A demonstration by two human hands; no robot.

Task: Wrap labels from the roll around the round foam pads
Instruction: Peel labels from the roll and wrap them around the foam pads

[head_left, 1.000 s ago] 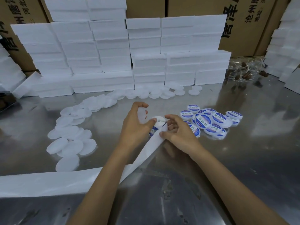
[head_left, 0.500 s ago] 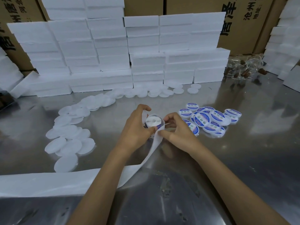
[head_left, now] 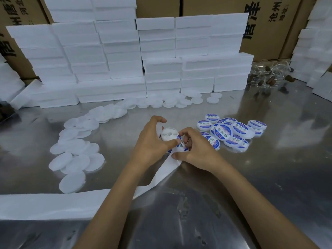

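My left hand (head_left: pixel 152 142) grips the white label roll (head_left: pixel 168 134), thumb against its near side, and a bare foam pad (head_left: pixel 159 127) is tucked under its curled index finger. My right hand (head_left: pixel 196 150) pinches a blue-and-white label (head_left: pixel 181 146) at the roll's edge, with its thumb on the white backing strip (head_left: pixel 167 169). The strip trails from the roll down to the left across the steel table (head_left: pixel 251 177). Several labelled pads (head_left: pixel 231 131) lie piled just right of my hands. Several bare round foam pads (head_left: pixel 77 150) lie to the left.
White foam blocks (head_left: pixel 125 60) are stacked along the back of the table, with more bare pads at their foot. Cardboard boxes (head_left: pixel 269 24) stand behind them. Clear plastic items (head_left: pixel 269 74) sit at the back right. More foam stacks (head_left: pixel 314 51) rise at the right edge.
The roll has turned in my left hand, so its flat face points up. My right fingers have moved onto the roll's edge, and a blue label now shows between them.
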